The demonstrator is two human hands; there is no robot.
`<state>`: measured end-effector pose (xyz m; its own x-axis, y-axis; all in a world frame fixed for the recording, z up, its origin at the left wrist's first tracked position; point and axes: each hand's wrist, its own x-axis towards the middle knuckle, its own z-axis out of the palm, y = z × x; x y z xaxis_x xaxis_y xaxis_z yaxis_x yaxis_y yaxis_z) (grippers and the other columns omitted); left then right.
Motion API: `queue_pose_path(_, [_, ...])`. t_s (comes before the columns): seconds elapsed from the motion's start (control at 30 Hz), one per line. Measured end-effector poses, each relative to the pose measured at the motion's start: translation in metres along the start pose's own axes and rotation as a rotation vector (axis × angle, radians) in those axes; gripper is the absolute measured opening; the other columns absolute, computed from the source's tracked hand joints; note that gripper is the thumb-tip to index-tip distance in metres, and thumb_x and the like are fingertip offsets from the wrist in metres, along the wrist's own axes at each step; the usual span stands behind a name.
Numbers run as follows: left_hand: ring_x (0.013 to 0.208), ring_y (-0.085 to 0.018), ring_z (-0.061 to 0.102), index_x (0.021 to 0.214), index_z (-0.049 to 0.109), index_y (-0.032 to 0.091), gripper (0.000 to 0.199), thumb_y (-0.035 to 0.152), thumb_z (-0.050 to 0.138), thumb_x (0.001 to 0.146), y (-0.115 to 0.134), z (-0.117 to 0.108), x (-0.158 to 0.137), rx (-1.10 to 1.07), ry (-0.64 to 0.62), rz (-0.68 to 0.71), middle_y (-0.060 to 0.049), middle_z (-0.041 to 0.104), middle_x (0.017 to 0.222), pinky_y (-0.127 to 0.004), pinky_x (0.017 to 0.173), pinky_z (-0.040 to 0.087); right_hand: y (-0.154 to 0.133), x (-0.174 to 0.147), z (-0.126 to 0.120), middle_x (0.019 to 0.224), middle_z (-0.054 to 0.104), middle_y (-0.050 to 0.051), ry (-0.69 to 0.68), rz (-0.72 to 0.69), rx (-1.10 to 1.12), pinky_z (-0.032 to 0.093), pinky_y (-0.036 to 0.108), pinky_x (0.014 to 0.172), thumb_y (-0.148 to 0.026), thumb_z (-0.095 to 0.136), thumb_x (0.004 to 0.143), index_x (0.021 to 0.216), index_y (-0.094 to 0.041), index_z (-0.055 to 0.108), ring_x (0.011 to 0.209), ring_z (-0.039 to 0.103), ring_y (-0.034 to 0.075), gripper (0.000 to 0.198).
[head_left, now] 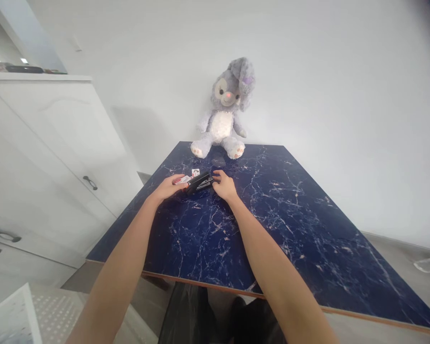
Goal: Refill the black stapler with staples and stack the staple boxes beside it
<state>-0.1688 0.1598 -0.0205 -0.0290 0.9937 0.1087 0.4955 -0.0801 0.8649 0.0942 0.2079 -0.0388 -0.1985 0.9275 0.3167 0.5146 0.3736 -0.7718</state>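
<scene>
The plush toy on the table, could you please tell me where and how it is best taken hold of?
Probably take the plush toy by its torso, just under the arms, squeezing both sides from the front. It sits upright facing the camera, the wall behind it, and its forward-spread legs leave the belly exposed. The floppy ear looks a poorer hold.

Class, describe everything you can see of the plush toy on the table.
The plush toy looks furry, grey-lilac, with a pale belly, dark eyes, pink nose, a floppy ear with a purple patch and pinkish marks on its soles. It sits upright, legs spread, near the far edge of the blue table; whether its back touches the wall is unclear.
</scene>
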Motion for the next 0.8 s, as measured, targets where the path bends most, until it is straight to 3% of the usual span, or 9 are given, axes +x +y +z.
queue_pose_path(0.23, [0.123, -0.031, 0.06, 0.131, 0.064, 0.023, 0.073, 0.053, 0.081, 0.067, -0.003, 0.001, 0.002, -0.032, 0.014, -0.013, -0.009, 0.065, 0.134, -0.04, 0.105, 0.045, 0.001, 0.0, 0.006, 0.113, 0.075, 0.003, -0.109, -0.098, 0.044, 0.05, 0.034, 0.103, -0.006, 0.055, 0.075, 0.13, -0.024, 0.055, 0.11, 0.069, 0.019, 0.057])
queue_pose_path(0.47, [0.122, -0.031, 0.06, 0.13, 0.065, 0.023, 0.072, 0.051, 0.082, 0.066, -0.003, -0.002, 0.003, -0.042, -0.006, 0.001, -0.01, 0.065, 0.133, -0.041, 0.105, 0.046, -0.006, -0.006, 0.001, 0.117, 0.073, 0.003, -0.151, -0.095, 0.052, 0.051, 0.034, 0.101, -0.005, 0.054, 0.076, 0.137, -0.024, 0.05, 0.109, 0.07, 0.019, 0.064])
queue_pose_path(0.8, [0.121, -0.031, 0.061, 0.13, 0.064, 0.021, 0.074, 0.05, 0.083, 0.065, -0.009, -0.006, 0.008, -0.029, -0.033, -0.018, -0.01, 0.064, 0.134, -0.041, 0.106, 0.044, -0.013, -0.006, 0.016, 0.117, 0.073, 0.003, -0.109, -0.066, -0.002, 0.048, 0.037, 0.104, -0.009, 0.056, 0.075, 0.143, -0.022, 0.043, 0.112, 0.067, 0.022, 0.07])
